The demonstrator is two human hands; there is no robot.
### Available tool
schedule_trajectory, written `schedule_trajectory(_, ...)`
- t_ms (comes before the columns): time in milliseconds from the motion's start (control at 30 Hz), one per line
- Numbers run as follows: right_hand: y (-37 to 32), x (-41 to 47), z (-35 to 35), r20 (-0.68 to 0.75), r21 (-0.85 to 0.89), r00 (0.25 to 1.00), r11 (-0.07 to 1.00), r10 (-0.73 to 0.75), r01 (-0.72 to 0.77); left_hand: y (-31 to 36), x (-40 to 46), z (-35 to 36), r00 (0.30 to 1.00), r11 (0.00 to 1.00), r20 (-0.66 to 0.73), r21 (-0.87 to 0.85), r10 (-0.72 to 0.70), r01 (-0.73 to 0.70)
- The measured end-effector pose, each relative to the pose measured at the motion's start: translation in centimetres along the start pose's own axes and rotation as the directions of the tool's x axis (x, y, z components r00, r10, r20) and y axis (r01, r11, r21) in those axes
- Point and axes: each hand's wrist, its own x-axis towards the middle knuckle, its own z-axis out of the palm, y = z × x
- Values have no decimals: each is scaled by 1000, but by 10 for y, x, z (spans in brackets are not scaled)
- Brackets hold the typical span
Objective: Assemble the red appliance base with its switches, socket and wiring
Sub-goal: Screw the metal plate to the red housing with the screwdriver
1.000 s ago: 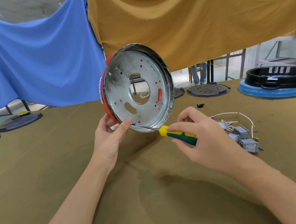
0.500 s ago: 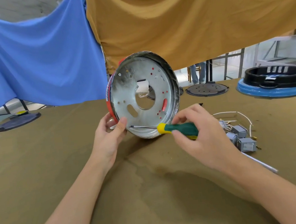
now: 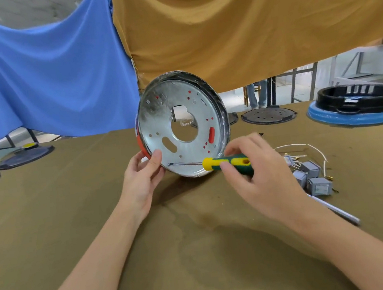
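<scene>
The base (image 3: 184, 127) stands on edge on the olive surface (image 3: 72, 209), its lower rim touching the cloth, tilted so that its shiny metal underside faces the camera. That underside is a silver disc with a large round hole in the middle, which has a squared notch at its top. Around the hole lie an oblong slot at the lower left, a red oblong slot at the right, and many small holes, several of them showing red. A dark ribbed rim runs round the disc, and the red body shows only as a narrow strip along the left edge.

The left hand (image 3: 143, 182) grips the base at its lower left edge, thumb pressed on the metal face and fingers curled behind the red side. The right hand (image 3: 260, 174) holds a screwdriver (image 3: 222, 162) with a green and yellow handle, fingers and thumb pinching the handle. Its shaft lies nearly level across the bottom of the disc, with the tip near the left thumb.

Just right of the right hand lie grey switches (image 3: 315, 180) joined by white wires (image 3: 307, 147). A white pen-like stick (image 3: 335, 211) lies partly under the right forearm.
</scene>
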Motion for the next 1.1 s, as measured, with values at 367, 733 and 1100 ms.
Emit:
schedule_trajectory(367, 1, 4, -8, -193, -26, 981, 999, -24, 19, 1, -5, 6, 999, 999, 32, -40, 20, -19)
schedule_trajectory(733, -16, 22, -15, -147, -274, 977, 956, -153, 109, 0, -9, 12, 996, 992, -5, -90, -86, 86)
schedule_trajectory(1100, -59, 125, -24, 168, -284, 976, 941, -139, 183, -8, -3, 9, 983, 983, 56, -34, -177, 179)
